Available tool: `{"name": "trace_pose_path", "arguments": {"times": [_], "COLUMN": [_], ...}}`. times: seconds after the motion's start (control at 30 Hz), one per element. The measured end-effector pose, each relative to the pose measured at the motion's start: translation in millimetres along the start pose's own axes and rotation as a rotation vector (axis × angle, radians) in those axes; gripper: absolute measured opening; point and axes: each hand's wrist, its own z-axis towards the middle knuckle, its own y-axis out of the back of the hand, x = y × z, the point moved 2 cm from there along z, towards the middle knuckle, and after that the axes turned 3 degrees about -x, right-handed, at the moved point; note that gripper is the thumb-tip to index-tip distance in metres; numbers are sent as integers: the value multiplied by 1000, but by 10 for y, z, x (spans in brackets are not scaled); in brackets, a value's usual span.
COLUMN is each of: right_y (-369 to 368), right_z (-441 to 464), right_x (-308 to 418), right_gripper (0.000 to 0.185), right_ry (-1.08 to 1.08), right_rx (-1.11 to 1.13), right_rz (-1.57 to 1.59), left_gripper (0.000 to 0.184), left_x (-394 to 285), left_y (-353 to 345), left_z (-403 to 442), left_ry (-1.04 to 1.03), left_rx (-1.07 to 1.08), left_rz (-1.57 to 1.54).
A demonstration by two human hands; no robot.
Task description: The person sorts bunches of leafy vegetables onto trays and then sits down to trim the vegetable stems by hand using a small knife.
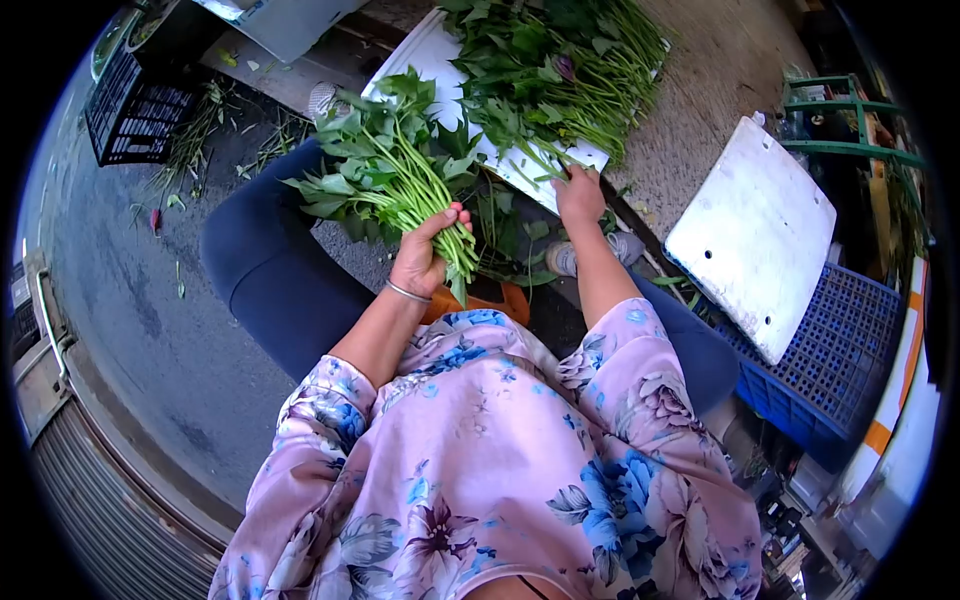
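Note:
My left hand (422, 258) is wrapped round a thick bunch of leafy green stems (402, 185). The leaves point up and to the left, and the cut ends come out below my fist. My right hand (580, 197) is closed, with its fingertips on a green stem (543, 168) at the near edge of a white board (515, 172). A large heap of the same leafy greens (560, 70) lies on that board, just beyond my right hand. What is inside my right fingers is partly hidden.
At the right, a white panel (755, 235) with holes rests on a blue plastic crate (840, 345). A black crate (135, 115) stands at the far left, near scattered stems (200, 140) on the ground. My shoe (600, 252) is below the board. A green metal frame (855, 125) stands at upper right.

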Motion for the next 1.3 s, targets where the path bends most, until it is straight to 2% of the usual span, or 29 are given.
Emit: {"name": "trace_pose_path", "arguments": {"times": [0.07, 0.13, 0.17, 0.2, 0.27, 0.33, 0.4, 0.53, 0.6, 0.67, 0.73, 0.77, 0.8, 0.87, 0.93, 1.0, 1.03, 1.1, 1.23, 1.3], "right_y": [34, 110, 46, 201, 452, 444, 423, 503, 514, 469, 367, 401, 439, 496, 515, 447, 434, 427, 241, 240], "right_z": [40, 79, 93, 13, -268, -547, -760, -1062, -1125, -1146, -1141, -1142, -1159, -1251, -1400, -1423, -1400, -1336, -1252, -1210], "right_x": [-52, -66, -145, -35, 100, 198, 302, 522, 551, 532, 448, 417, 372, 235, 251, 288, 292, 319, 225, 224], "right_gripper": [31, 31, 28, 28, 26, 24, 25, 25, 25, 26, 28, 39, 39, 47, 47, 45, 45, 44, 44, 34], "right_ry": [33, 128, 196, 200, -226, -303, -328, -211, -99, -88, -59, -101, -102, -359, -213, -82, -84, 42, 162, 300], "right_rx": [-38, 20, 36, 34, 374, 558, 623, 733, 760, 750, 648, 615, 612, 670, 833, 865, 864, 881, 803, 837], "right_rz": [-28, 239, 472, 472, 1010, 1291, 1360, 1170, 1026, 987, 929, 910, 907, 949, 1119, 1061, 1060, 780, 813, 614], "left_gripper": [13, 12, 12, 12, 11, 10, 14, 17, 18, 19, 21, 22, 24, 25, 25, 25, 25, 26, 23, 20], "left_x": [17, 30, 22, 23, 50, 86, 122, 126, 132, 107, 100, 91, 77, 77, 86, 76, 77, 83, 106, 127], "left_y": [-11, 47, 33, 32, 42, 44, -9, -31, -80, -56, -53, -44, -32, 21, 60, 53, 46, 42, -11, -37], "left_z": [-12, -4, -25, -31, -30, -59, -71, -96, -92, -81, -109, -98, -87, -54, -14, -17, -21, -29, -95, -96], "left_ry": [-3, -9, -8, -11, -25, -39, -68, -164, -214, -177, -183, -213, -242, -238, -224, -210, -220, -227, -239, -246], "left_rx": [-35, -75, -79, -77, -80, -106, -87, 33, -20, -20, -63, -65, -67, -59, -102, -102, -91, -79, -79, -83], "left_rz": [-4, -9, -30, -32, 55, 109, 175, 279, 265, 289, 277, 268, 258, 241, 231, 236, 244, 252, 323, 362]}}
